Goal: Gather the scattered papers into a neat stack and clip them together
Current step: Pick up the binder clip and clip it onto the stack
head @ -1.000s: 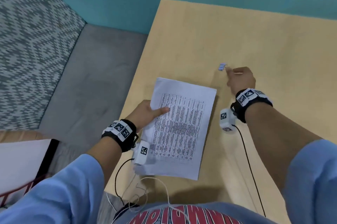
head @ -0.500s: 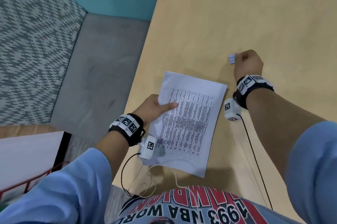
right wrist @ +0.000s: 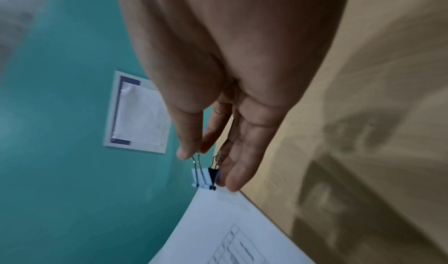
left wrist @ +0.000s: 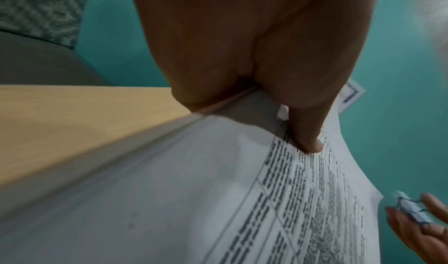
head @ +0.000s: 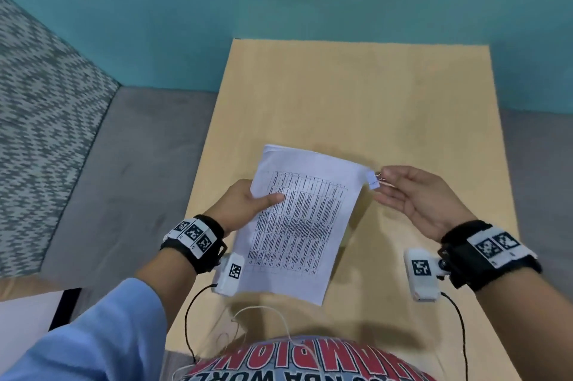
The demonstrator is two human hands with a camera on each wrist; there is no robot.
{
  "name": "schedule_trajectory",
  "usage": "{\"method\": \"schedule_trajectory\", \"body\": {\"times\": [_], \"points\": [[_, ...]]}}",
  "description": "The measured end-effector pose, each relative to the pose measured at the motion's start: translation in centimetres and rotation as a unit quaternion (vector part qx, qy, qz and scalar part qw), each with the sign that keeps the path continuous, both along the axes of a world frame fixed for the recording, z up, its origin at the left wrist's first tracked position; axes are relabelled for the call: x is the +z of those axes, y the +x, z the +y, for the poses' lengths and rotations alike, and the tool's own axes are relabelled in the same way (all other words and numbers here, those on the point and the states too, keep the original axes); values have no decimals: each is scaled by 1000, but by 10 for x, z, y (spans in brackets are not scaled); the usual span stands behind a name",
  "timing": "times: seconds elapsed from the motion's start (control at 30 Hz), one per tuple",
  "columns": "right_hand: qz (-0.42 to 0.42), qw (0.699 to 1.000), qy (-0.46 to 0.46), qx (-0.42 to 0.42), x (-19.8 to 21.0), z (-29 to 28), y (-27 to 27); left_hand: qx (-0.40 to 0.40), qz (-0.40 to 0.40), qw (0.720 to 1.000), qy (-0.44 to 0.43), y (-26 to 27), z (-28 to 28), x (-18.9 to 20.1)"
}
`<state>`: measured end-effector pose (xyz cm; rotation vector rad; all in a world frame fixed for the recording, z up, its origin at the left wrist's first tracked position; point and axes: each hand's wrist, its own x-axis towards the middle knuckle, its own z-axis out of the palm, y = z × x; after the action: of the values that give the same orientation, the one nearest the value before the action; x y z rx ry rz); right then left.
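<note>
A stack of printed papers (head: 297,219) is held up off the wooden table (head: 387,107). My left hand (head: 248,204) grips its left edge, thumb across the printed top sheet (left wrist: 242,201), fingers hidden beneath. My right hand (head: 412,197) pinches the wire handles of a small pale-blue binder clip (head: 372,178) between thumb and fingers. The clip (right wrist: 206,178) sits right at the stack's far right corner (right wrist: 218,193). I cannot tell whether its mouth is over the paper. In the left wrist view the clip (left wrist: 409,207) lies just past the paper's edge.
A teal wall (head: 186,24) runs behind the table, with a white framed notice (right wrist: 138,113) on it. Grey floor (head: 124,179) and a patterned rug (head: 40,101) lie to the left. Camera cables (head: 192,318) hang near the table's front edge.
My right hand picked the clip up from the table and brought it to the stack's far right corner. My left hand lifted the papers off the table.
</note>
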<state>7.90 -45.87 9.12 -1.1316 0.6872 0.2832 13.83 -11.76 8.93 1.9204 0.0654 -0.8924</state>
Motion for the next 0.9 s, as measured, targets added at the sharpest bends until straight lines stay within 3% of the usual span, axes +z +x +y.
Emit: {"method": "schedule_trajectory", "body": {"times": [0.13,0.37,0.57,0.77,0.9], "points": [[-30,984,-161,65,40,3,-58,-24,-49,999,-3,-24,-16,23],[-134,972,-185,51,81,28,-113,-51,-98,994,-28,-64,-32,72],[-268,929,-253,34,104,45,-122,-66,-129,987,-63,-89,-40,90],[-286,925,-249,3,117,55,-136,-68,-152,982,-87,-109,-43,96],[-311,901,-303,15,122,56,-143,-67,-161,980,-93,-117,-43,100]]}}
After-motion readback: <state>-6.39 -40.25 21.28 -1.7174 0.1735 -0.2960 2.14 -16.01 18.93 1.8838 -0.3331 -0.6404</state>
